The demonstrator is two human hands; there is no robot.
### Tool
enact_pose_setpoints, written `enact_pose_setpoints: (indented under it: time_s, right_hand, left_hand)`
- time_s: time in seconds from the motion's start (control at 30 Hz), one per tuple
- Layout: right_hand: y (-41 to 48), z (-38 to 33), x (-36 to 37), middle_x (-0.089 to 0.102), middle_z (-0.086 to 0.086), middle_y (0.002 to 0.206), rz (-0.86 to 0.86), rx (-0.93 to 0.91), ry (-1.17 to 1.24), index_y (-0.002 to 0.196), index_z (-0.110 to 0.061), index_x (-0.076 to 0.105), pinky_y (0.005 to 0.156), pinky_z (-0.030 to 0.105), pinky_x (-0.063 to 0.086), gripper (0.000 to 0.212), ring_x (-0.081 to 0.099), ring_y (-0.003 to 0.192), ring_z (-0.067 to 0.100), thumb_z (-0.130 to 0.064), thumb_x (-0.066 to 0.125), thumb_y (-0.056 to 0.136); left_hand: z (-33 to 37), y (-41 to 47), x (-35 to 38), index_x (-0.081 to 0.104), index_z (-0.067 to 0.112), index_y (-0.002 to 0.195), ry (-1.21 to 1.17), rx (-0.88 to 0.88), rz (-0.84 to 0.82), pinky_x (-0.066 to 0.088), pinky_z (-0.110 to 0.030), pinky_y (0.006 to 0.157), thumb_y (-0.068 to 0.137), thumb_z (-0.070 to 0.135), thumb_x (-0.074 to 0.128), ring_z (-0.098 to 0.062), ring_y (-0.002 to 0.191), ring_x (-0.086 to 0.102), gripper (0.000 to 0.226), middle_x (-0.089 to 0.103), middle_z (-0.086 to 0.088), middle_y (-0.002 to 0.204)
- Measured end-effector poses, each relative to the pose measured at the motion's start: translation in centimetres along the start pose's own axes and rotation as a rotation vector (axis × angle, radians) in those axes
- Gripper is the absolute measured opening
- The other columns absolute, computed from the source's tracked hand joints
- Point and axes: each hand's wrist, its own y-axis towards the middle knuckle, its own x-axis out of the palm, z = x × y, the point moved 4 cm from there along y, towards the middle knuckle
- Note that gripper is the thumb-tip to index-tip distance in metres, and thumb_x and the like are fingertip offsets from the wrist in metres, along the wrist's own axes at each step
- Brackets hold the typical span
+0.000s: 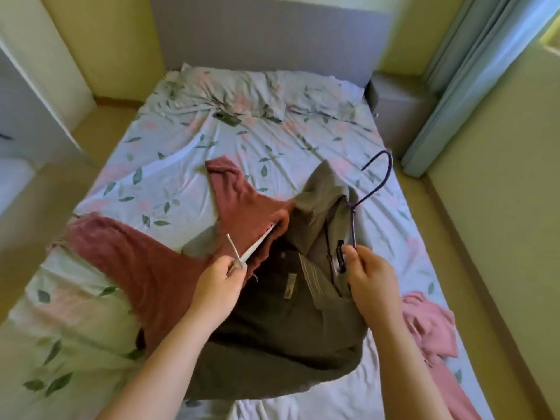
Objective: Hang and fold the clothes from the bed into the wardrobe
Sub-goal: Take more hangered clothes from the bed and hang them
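Both forearms come in from the bottom edge. Left hand pinches a white hanger just below its hook, and the hanger's arm runs up-right into the maroon garment. Right hand is curled on the purple hanger, thumb on the wire. That wire sits in the neck opening of the olive shirt. How far it's seated in the shoulders I can't tell, since the fabric hides it. Both garments lie on the bed directly in front, olive overlapping maroon at centre. Key geometry: the purple hanger's long axis runs away from the body, with its hook at the far end pointing up-right, clear of the shirt. The right hand holds the near end, so a lift from there probably swings the shirt body down toward the camera. The white hanger's hook is at the left hand and its body points away up-right. Each hand is already on its own hanger, so no reach is needed. A pink garment lies at the right edge of the bed with no hanger on it. A dark flat object lies near the pillows. I judge the wardrobe out of frame.
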Motion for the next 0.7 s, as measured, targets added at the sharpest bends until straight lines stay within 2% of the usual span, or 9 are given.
enact_pose_setpoints:
  time_s: [0.1,0.17,0.3,0.37,0.43,0.5,0.57,0.63,0.7]
  right_hand:
    - [-0.5,-3.5,-5.2,0.055,-0.001,0.055,0.092,-0.129,0.026,0.070,-0.013,0.061,0.054,0.036,0.042,0.029,0.053,0.055,0.017,-0.027,0.057,0.095]
    - [-0.8,-5.4,-8.0,0.064,0.004,0.064,0.098,-0.189,0.104,0.076,-0.011,0.067,0.062,0.037,0.047,0.022,0.060,0.064,0.020,-0.023,0.060,0.094]
    - [-1.0,-6.8,-11.4,0.063,-0.004,0.111,-0.038,-0.143,0.295,0.081,-0.023,0.075,0.089,0.022,0.044,0.017,0.055,0.110,0.006,-0.024,0.063,0.092]
    - [-1.4,-6.7,-11.7,0.056,0.002,0.129,-0.209,-0.049,0.422,0.083,-0.026,0.077,0.100,0.039,0.045,0.017,0.049,0.126,0.014,-0.026,0.062,0.093]
    - [-2.2,-6.8,-11.6,0.061,0.012,0.124,-0.328,-0.014,0.482,0.084,-0.026,0.077,0.098,0.052,0.048,0.017,0.055,0.122,0.026,-0.028,0.062,0.092]
    - [-3.4,-7.9,-11.7,0.071,0.007,0.099,-0.345,-0.080,0.462,0.081,-0.029,0.077,0.088,0.042,0.056,0.017,0.066,0.101,0.022,-0.027,0.063,0.091]
    - [-4.8,-9.6,-11.6,0.071,-0.001,0.076,-0.329,-0.210,0.385,0.076,-0.034,0.075,0.069,0.026,0.054,0.020,0.066,0.076,0.012,-0.027,0.064,0.091]
    - [-6.0,-11.7,-11.5,0.068,-0.005,0.069,-0.309,-0.345,0.310,0.073,-0.031,0.074,0.057,0.017,0.046,0.023,0.062,0.065,0.007,-0.023,0.064,0.091]
    - [-7.2,-14.1,-11.2,0.067,-0.006,0.069,-0.313,-0.454,0.264,0.074,-0.025,0.073,0.054,0.014,0.042,0.022,0.060,0.064,0.009,-0.021,0.062,0.092]
  left_hand:
    - [3.1,-2.4,-1.8,0.057,0.015,0.080,0.019,0.077,0.021,0.037,-0.029,0.055,0.098,0.034,0.048,-0.011,0.064,0.055,0.028,0.060,0.001,0.069]
    - [5.3,-4.1,-3.2,0.060,0.018,0.085,-0.003,0.103,0.074,0.041,-0.030,0.060,0.099,0.035,0.047,-0.012,0.072,0.058,0.025,0.064,0.000,0.078]
    - [9.2,-7.9,-5.1,0.061,0.020,0.097,-0.062,0.160,0.197,0.045,-0.028,0.065,0.101,0.033,0.044,-0.012,0.079,0.060,0.022,0.065,0.003,0.086]
    - [10.2,-9.9,-5.2,0.061,0.016,0.096,-0.053,0.160,0.250,0.042,-0.024,0.062,0.101,0.033,0.043,-0.012,0.079,0.059,0.026,0.065,0.000,0.086]
    - [10.4,-11.6,-5.1,0.062,0.011,0.094,-0.067,0.143,0.273,0.040,-0.026,0.062,0.101,0.032,0.043,-0.020,0.081,0.061,0.029,0.066,-0.007,0.086]
    - [9.9,-13.4,-5.1,0.063,0.009,0.094,-0.103,0.127,0.295,0.040,-0.025,0.064,0.101,0.030,0.044,-0.022,0.083,0.062,0.029,0.067,-0.010,0.089]
    - [8.9,-15.3,-5.7,0.064,0.014,0.089,-0.120,0.111,0.343,0.040,-0.016,0.062,0.100,0.029,0.045,-0.011,0.079,0.060,0.026,0.067,-0.003,0.084]
    - [7.7,-17.2,-7.3,0.063,0.021,0.081,-0.129,0.094,0.430,0.038,-0.009,0.059,0.099,0.028,0.048,-0.001,0.075,0.056,0.025,0.064,0.006,0.076]
    - [6.3,-18.8,-9.4,0.063,0.022,0.078,-0.176,0.074,0.488,0.041,-0.016,0.065,0.099,0.029,0.048,-0.005,0.078,0.059,0.026,0.065,0.005,0.076]
